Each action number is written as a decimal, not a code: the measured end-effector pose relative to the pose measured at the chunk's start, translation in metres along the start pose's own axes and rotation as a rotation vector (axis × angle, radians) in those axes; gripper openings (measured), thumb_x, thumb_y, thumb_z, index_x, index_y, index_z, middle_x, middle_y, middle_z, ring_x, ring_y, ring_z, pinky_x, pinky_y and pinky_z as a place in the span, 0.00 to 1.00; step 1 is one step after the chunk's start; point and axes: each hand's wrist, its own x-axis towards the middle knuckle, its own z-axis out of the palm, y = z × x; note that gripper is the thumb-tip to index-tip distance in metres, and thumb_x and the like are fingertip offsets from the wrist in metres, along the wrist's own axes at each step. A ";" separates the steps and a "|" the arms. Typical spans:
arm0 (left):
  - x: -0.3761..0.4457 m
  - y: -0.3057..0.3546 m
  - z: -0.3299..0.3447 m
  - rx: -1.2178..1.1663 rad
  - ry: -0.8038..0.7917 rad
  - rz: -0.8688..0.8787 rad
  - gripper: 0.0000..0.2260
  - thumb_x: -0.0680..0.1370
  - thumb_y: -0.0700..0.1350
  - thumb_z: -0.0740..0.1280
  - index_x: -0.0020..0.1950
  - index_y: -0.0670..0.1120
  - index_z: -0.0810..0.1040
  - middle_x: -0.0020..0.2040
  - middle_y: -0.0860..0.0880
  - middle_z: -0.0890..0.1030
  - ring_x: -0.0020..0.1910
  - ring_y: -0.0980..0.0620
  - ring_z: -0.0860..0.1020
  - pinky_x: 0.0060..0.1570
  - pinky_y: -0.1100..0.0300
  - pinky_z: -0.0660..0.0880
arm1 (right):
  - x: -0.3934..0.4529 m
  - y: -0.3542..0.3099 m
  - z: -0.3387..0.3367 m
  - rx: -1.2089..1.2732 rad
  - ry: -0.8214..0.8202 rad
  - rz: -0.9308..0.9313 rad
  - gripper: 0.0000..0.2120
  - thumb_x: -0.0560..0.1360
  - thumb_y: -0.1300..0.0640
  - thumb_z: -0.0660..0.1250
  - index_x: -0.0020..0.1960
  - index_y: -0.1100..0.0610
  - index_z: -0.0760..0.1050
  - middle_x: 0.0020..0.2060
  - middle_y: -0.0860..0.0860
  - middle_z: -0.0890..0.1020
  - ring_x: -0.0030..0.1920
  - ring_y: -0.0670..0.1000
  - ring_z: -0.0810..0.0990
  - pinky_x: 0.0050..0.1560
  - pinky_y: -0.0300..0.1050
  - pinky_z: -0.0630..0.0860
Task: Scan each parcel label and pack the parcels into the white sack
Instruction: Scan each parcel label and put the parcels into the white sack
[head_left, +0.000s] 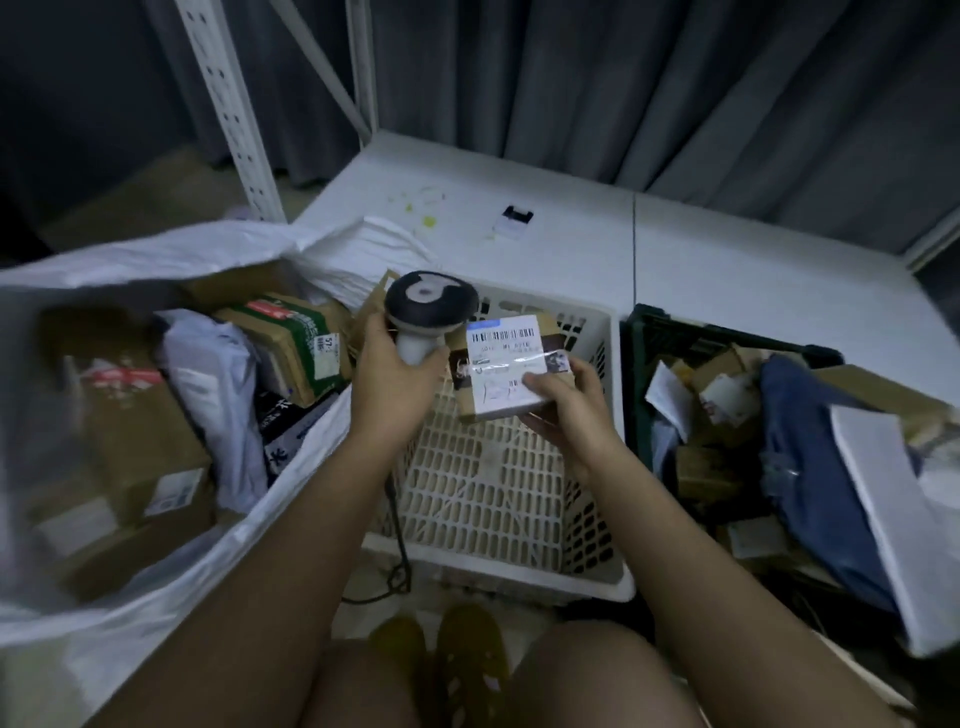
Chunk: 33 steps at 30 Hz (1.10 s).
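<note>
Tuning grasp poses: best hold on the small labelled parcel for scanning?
Likely the near edge, from below. The right hand holds the parcel that way, thumb at the label's corner, keeping the barcode bare toward the scanner in the left hand.

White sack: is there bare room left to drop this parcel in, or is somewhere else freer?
The white sack is crowded with boxes, the dark crate too. Bare patches: the white basket floor below the held parcel, and the white platform between curtain and crates.
</note>
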 end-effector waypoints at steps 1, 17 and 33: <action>-0.004 0.005 -0.004 -0.015 0.020 -0.003 0.27 0.74 0.42 0.71 0.70 0.47 0.66 0.61 0.51 0.76 0.54 0.52 0.75 0.51 0.58 0.71 | -0.011 -0.007 0.006 0.025 -0.011 -0.016 0.26 0.76 0.65 0.67 0.69 0.51 0.63 0.58 0.53 0.80 0.53 0.54 0.82 0.52 0.48 0.81; -0.042 0.009 -0.045 -0.057 0.048 -0.022 0.26 0.73 0.39 0.73 0.68 0.47 0.67 0.54 0.56 0.73 0.52 0.58 0.73 0.49 0.64 0.70 | -0.028 0.003 0.038 -0.117 0.109 0.015 0.22 0.74 0.47 0.68 0.65 0.52 0.71 0.57 0.51 0.80 0.53 0.51 0.80 0.55 0.51 0.77; -0.048 -0.009 -0.056 0.189 -0.362 -0.016 0.26 0.74 0.43 0.72 0.68 0.51 0.66 0.59 0.54 0.74 0.58 0.53 0.74 0.56 0.55 0.74 | 0.006 0.017 0.004 0.021 0.172 0.048 0.26 0.75 0.53 0.71 0.70 0.60 0.70 0.58 0.56 0.82 0.54 0.53 0.84 0.53 0.45 0.81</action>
